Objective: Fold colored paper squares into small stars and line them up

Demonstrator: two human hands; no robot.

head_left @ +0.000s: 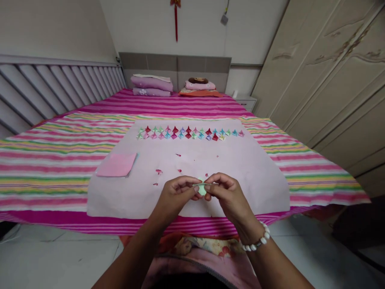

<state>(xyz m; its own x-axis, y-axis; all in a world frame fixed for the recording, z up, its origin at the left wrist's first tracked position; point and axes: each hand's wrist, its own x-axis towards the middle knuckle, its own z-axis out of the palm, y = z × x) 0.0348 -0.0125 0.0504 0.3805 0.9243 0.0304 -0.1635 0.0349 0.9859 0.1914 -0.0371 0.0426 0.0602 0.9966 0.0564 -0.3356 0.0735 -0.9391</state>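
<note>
Between my two hands is a small folded piece of light green paper [202,190], held just above a large white sheet [240,168]. My left hand [181,190] pinches its left side between thumb and fingers. On the other side, my right hand [224,188] grips it the same way, a white bead bracelet on that wrist. Fingertips cover part of the paper, so its full shape is hidden. Farther back on the sheet, two rows of small folded paper pieces [188,133] stand in red, pink, green, blue and yellow.
A stack of pink square paper [117,165] lies at the left of the sheet. Several red paper scraps [159,171] are scattered in the middle. The sheet rests on a striped bed [54,168]; folded bedding [152,85] is by the headboard. Wardrobe [337,80] at right.
</note>
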